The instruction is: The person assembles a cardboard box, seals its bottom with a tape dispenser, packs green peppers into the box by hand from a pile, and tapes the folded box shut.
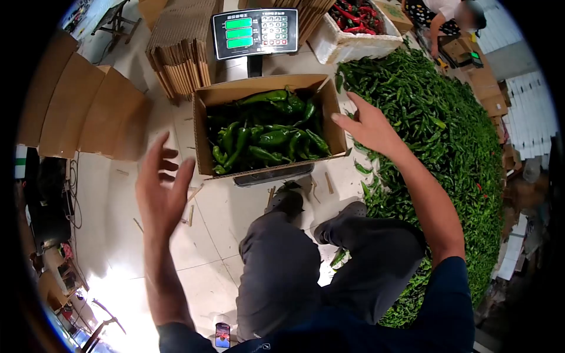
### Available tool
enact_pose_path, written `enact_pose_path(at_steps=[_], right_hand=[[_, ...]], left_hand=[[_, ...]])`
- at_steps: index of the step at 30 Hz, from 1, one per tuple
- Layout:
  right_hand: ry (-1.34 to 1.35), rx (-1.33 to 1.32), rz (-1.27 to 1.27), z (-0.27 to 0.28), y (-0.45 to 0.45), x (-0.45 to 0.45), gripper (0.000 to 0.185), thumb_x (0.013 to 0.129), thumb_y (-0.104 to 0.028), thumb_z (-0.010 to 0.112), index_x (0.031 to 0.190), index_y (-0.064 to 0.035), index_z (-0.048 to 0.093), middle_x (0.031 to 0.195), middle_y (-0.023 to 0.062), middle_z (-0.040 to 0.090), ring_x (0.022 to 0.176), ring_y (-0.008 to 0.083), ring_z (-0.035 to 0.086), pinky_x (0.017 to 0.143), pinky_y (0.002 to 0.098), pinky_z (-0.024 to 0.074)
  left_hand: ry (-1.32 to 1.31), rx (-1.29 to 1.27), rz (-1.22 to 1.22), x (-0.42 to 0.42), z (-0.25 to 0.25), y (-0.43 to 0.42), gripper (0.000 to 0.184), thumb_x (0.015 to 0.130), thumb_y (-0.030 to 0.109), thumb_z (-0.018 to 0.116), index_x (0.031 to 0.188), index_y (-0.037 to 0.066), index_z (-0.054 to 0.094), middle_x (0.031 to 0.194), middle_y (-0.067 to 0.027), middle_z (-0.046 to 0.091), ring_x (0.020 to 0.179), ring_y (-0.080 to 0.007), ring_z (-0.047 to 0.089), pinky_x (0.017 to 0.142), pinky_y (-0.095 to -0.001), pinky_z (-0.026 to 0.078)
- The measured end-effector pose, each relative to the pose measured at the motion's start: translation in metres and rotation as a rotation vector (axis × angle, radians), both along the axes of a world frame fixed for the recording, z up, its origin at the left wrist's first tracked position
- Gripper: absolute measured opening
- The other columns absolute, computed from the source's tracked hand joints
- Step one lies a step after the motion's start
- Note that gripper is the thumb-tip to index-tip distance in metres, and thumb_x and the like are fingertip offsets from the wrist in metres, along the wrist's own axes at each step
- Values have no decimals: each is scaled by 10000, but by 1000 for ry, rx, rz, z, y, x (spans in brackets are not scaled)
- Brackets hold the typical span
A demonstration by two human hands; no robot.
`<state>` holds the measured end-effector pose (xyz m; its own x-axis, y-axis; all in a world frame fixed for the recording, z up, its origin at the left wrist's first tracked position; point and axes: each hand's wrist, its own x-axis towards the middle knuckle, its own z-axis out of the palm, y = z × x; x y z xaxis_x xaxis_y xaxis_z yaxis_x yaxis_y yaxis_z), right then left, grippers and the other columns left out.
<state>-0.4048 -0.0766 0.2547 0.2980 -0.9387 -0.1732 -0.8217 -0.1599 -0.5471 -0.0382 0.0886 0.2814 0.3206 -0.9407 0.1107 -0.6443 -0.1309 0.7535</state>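
A cardboard box (206,161) partly filled with green peppers (273,139) rests on the dark platform of a scale (273,175). Behind the box rises the scale's display (255,33), its green screens lit. My left hand (162,182) is held off the box's left side, fingers apart and holding nothing. Close by the box's right edge is my right hand (368,123), its thumb and fingers spread, with nothing in it. Whether it touches the box I cannot tell.
A large heap of green peppers (435,117) covers the floor on the right. Flattened cartons (179,50) stand behind the box, beside a foam box (353,47) of red peppers (356,17). Cardboard sheets (88,106) are at left. Another person (441,20) crouches at far right.
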Motion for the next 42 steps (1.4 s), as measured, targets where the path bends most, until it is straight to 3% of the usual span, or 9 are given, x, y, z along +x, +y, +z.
enact_pose_path(at_steps=[4, 7, 14, 17, 18, 23, 27, 28, 42], right_hand=[[101, -38, 57, -53, -27, 20, 524, 888, -243, 586, 1292, 80, 501, 961, 337, 664, 964, 506, 635, 891, 548, 489], [18, -74, 92, -35, -20, 15, 472, 861, -149, 545, 1266, 87, 491, 958, 360, 650, 964, 524, 619, 896, 553, 487], [-134, -167, 112, 36, -11, -2, 699, 899, -186, 544, 1518, 52, 323, 1114, 357, 648, 1019, 463, 660, 939, 470, 518], [267, 132, 25, -20, -14, 13, 653, 894, -207, 515, 1494, 2, 365, 1095, 349, 646, 1017, 496, 642, 949, 488, 508], [-126, -70, 130, -64, -18, -4, 595, 883, -199, 506, 1441, -10, 419, 1018, 361, 650, 972, 523, 630, 909, 513, 512], [-89, -141, 130, -36, -21, -2, 580, 862, -174, 523, 1413, -11, 448, 989, 358, 651, 940, 521, 624, 870, 532, 511], [-7, 116, -71, -22, -11, 12, 558, 858, -152, 524, 1398, -15, 493, 1097, 324, 649, 985, 488, 635, 918, 469, 504], [-101, 49, -3, -67, -13, 9, 559, 846, -146, 518, 1384, 5, 499, 1098, 325, 647, 995, 479, 634, 917, 466, 504], [-134, 43, 106, -23, -16, 6, 590, 839, -135, 498, 1400, 44, 462, 1071, 340, 653, 989, 500, 627, 914, 523, 490]], left_hand=[[-315, 556, -109, 3, -11, -75, 554, 938, 245, 670, 1419, 20, 512, 971, -246, 679, 884, -321, 661, 777, -394, 515], [-322, 344, -342, 29, -67, -93, 542, 932, 191, 639, 1415, -6, 492, 1003, -283, 667, 889, -398, 648, 808, -430, 511], [25, 183, -229, 3, -7, -67, 401, 906, 94, 569, 1280, -45, 528, 1052, -288, 676, 917, -411, 655, 838, -430, 513], [-355, 467, -210, -7, -56, -76, 359, 918, 134, 542, 1224, -52, 540, 1024, -312, 671, 856, -445, 641, 820, -463, 511], [-109, 341, -281, 0, -83, -79, 349, 923, 156, 527, 1202, -52, 534, 990, -323, 664, 861, -471, 631, 829, -486, 502], [-171, 301, -277, 6, -47, -71, 497, 883, 119, 500, 1369, 30, 453, 967, -317, 670, 862, -510, 628, 803, -569, 473], [-20, 283, -187, -2, -41, -61, 471, 880, 110, 502, 1344, 32, 482, 952, -314, 673, 870, -510, 633, 817, -564, 475], [-154, 341, -177, 3, -82, -65, 458, 890, 101, 544, 1327, -32, 525, 995, -288, 694, 882, -408, 674, 836, -447, 522], [95, 325, -253, 7, -47, -65, 461, 871, 144, 512, 1282, -64, 517, 986, -323, 640, 859, -442, 616, 838, -430, 500]])
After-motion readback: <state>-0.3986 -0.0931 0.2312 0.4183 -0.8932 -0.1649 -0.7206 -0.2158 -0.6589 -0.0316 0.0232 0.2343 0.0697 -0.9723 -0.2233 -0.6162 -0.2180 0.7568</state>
